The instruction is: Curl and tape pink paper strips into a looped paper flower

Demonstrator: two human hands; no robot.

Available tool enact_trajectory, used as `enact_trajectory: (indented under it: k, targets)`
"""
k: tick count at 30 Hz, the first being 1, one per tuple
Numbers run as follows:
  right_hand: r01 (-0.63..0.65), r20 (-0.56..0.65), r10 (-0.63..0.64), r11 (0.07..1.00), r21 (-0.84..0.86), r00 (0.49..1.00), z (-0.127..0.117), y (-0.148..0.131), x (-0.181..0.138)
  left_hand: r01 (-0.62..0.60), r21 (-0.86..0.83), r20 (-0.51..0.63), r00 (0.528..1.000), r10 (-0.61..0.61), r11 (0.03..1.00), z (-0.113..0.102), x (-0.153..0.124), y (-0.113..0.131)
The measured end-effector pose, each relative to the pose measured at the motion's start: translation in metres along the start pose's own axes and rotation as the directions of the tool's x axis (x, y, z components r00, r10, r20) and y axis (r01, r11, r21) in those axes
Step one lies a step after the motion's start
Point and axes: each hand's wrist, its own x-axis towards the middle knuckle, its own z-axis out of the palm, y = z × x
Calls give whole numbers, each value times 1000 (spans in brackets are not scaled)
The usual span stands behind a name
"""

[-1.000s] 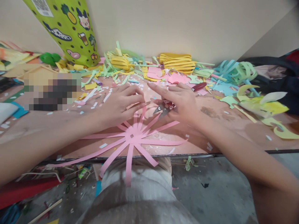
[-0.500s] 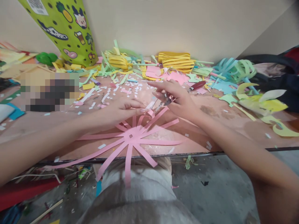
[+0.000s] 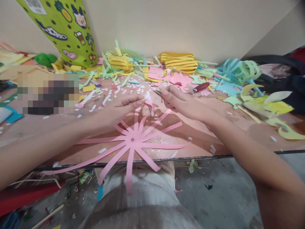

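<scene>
Paper [image 3: 133,145] cut into pink strips is spread over the edge of the table [image 3: 218,100]; beyond the paper's centre, a curled strip end [image 3: 150,104], tip pointing away, is pinched by the left hand [image 3: 126,106]; farther right, what appear to be scissors [image 3: 157,92] are gripped by the right hand [image 3: 179,99].

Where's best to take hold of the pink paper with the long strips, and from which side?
Probably by a near strip of the pink paper, from the near side, fingers above and below. It juts past the edge of the table, so both faces seem reachable. Pinch lightly; it looks thin and narrow.
</scene>
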Motion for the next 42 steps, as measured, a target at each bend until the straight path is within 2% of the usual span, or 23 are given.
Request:
enact_trajectory:
  k: [2, 5, 11, 15, 20, 28, 31, 36, 42]
  targets:
    - [-34, 110, 28, 998, 54, 994, 2, 3, 0, -21, 18, 2, 1000, 21, 1000, 0, 1, 2]
    - [-82, 187, 50, 983, 167, 981, 8, 7, -1, -47, 62, 19, 999, 46, 997, 0, 2, 2]
    - [-193, 227, 105, 892, 409, 968, 19, 5, 1, -61, 134, 30, 998, 57, 989, 0, 0, -6]
    - [-229, 230, 124, 826, 516, 965, 25, 0, 3, -80, 154, 101, 993, 65, 985, 2, -1, -2]
    - [-209, 258, 59, 766, 608, 964, 27, -3, 3, -58, 170, 95, 995, 42, 984, 5, -5, 6]
    - [-271, 268, 123, 728, 630, 955, 28, -10, -1, -7, 238, 24, 1000, 1, 971, 9, -10, 6]
    - [-276, 287, 110, 718, 639, 952, 30, -10, -2, -4, 273, 30, 1000, -5, 962, 10, -10, 4]
    - [-304, 254, 181, 720, 624, 950, 31, -9, -3, -21, 289, 45, 999, 8, 957, 11, -10, 5]
    - [-329, 273, 198, 712, 620, 942, 32, -10, -4, -8, 275, 57, 998, -8, 961, 11, -11, 7]
